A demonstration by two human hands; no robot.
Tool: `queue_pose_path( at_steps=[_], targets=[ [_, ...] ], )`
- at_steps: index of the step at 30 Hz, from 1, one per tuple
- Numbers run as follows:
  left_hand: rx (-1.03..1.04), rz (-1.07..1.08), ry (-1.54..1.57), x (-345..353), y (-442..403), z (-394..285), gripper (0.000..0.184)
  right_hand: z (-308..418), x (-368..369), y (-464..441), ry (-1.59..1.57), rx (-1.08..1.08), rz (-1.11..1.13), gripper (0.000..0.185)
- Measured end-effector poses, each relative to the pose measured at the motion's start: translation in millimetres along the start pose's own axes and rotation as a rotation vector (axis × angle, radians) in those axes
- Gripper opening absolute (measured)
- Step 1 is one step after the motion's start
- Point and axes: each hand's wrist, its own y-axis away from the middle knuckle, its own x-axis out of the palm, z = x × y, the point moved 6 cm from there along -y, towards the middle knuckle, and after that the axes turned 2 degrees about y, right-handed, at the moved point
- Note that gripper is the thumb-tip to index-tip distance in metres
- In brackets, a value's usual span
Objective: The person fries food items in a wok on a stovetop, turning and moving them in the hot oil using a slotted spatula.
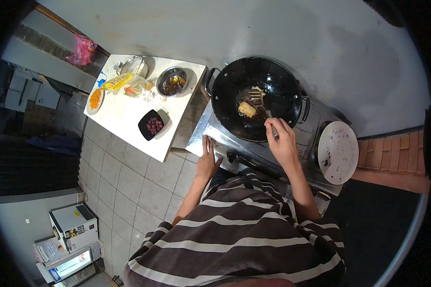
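Observation:
My right hand (pixel 282 141) is closed round the handle of a metal fork (pixel 257 98), whose tines are inside a large black wok (pixel 230 115). Close to the tines lies a golden fried piece (pixel 247 109), with a smaller pale piece (pixel 258 90) beyond them. A little dark oil shows at the bottom of the wok, which sits on a steel gas stove (pixel 215 131). My left hand (pixel 208 161) rests at the stove's front left corner, fingers stretched out, holding nothing.
To the right, a white plate (pixel 338 153) with dark specks sits on the stove. The white table (pixel 129 124) at left bears a black bowl (pixel 142 125) of purplish pieces, a metal bowl (pixel 162 76), plastic packets (pixel 117 82) and a plate of orange strips (pixel 95 99).

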Motion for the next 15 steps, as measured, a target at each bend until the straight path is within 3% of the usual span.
queue_pose_path(
  at_steps=[8, 10, 12, 15],
  targets=[
    [-0.019, 0.026, -0.012, 0, 1, 1, 0.101, -4, -6, 1, 0.013, 0.088, -0.111, 0.009],
    [-0.026, 0.028, -0.007, -3, 1, -1, 0.102, -9, -11, 0, -0.006, 0.281, -0.095, 0.009],
    [-0.031, 0.036, 0.003, 0, 0, 0, 0.103, -25, -8, 3, -0.009, 0.264, -0.133, 0.01],
    [-0.012, 0.012, 0.022, 2, 1, 2, 0.105, -42, -1, 6, -0.119, 0.419, -0.075, 0.01]
  ],
)
